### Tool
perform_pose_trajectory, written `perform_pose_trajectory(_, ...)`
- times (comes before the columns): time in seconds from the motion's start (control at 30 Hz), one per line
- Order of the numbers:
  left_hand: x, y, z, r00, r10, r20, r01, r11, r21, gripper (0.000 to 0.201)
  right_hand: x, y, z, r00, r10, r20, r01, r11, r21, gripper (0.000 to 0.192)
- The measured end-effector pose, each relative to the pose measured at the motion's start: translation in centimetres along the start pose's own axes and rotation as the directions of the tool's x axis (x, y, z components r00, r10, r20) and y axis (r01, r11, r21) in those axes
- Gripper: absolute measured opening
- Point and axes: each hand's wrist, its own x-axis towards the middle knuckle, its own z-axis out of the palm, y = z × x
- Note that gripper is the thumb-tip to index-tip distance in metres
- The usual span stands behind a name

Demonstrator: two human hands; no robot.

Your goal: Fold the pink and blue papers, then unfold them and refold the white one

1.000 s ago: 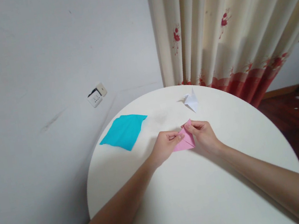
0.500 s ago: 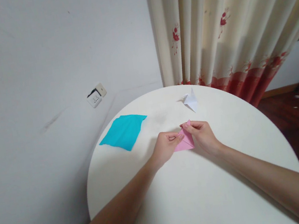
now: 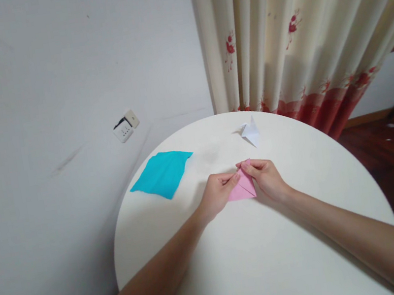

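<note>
Left hand (image 3: 218,193) and right hand (image 3: 266,178), both pinching the folded pink paper triangle (image 3: 243,189) that lies mid-way across the round white counter (image 3: 259,257). Flat turquoise paper sheet (image 3: 162,173) lies well to the left; small folded white paper figure (image 3: 250,132) sits beyond, near the floral curtain (image 3: 294,32).

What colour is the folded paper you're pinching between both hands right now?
Pink: the folded paper, pinched by the left hand and right hand, head view.

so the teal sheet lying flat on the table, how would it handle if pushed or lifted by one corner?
The teal sheet looks like thin paper lying nearly flat on the table, so it is probably very light and would slide easily on the smooth top. Faint creases show across it, so lifted by a corner it would likely droop or bend along them.
</note>
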Motion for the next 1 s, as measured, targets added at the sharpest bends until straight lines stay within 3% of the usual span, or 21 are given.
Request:
perform_pose_trajectory(0.23, -0.2, 0.2, 0.1, 0.999, 0.036, 0.019, -0.037, 0.999, 0.04, 0.046, 0.1, 0.2, 0.2, 1.0, 0.021, -0.021, -0.02, 0.998, 0.055, 0.032)
perform_pose_trajectory(0.37, -0.4, 0.2, 0.2, 0.999, -0.013, 0.033, 0.012, 1.0, 0.027, 0.045, 1.7, -0.7, -1.7, 0.991, -0.053, -0.122, 0.056, 0.998, 0.015, 0.032)
perform_pose_trajectory(0.5, -0.2, -0.4, 0.0, 0.998, -0.034, -0.05, 0.037, 0.998, 0.059, 0.049, 3.4, -1.6, -3.7, 0.959, -0.132, -0.251, 0.131, 0.991, -0.019, 0.031)
perform_pose_trajectory(0.57, 0.0, -0.7, -0.1, 0.995, -0.027, -0.093, 0.033, 0.997, 0.064, 0.047, 3.4, -1.4, -3.6, 0.978, -0.078, -0.195, 0.07, 0.997, -0.044, 0.038)
perform_pose_trajectory(0.63, 0.1, -0.9, -0.1, 0.992, -0.03, -0.123, 0.034, 0.999, 0.026, 0.043, 2.8, -0.9, -2.8, 0.998, -0.026, -0.062, 0.019, 0.994, -0.11, 0.049)
perform_pose_trajectory(0.73, 0.2, -0.9, -0.1, 0.987, -0.015, -0.157, 0.005, 0.998, -0.065, 0.039, 1.5, -0.1, -1.4, 0.994, -0.033, 0.109, 0.062, 0.957, -0.282, 0.057)
perform_pose_trajectory(0.83, 0.3, -0.6, -0.2, 0.969, 0.036, -0.243, -0.05, 0.997, -0.052, 0.037, 0.8, 0.3, -0.8, 0.973, -0.01, 0.231, 0.111, 0.896, -0.429, 0.057)
perform_pose_trajectory(0.93, 0.3, -0.5, -0.3, 0.955, 0.026, -0.295, -0.042, 0.998, -0.046, 0.038, 0.6, 0.5, -0.9, 0.96, 0.011, 0.278, 0.126, 0.874, -0.469, 0.053)
perform_pose_trajectory(1.0, 0.3, -0.5, -0.3, 0.964, -0.009, -0.264, -0.016, 0.996, -0.09, 0.038, 0.6, 0.6, -1.1, 0.96, 0.009, 0.279, 0.128, 0.874, -0.469, 0.053)
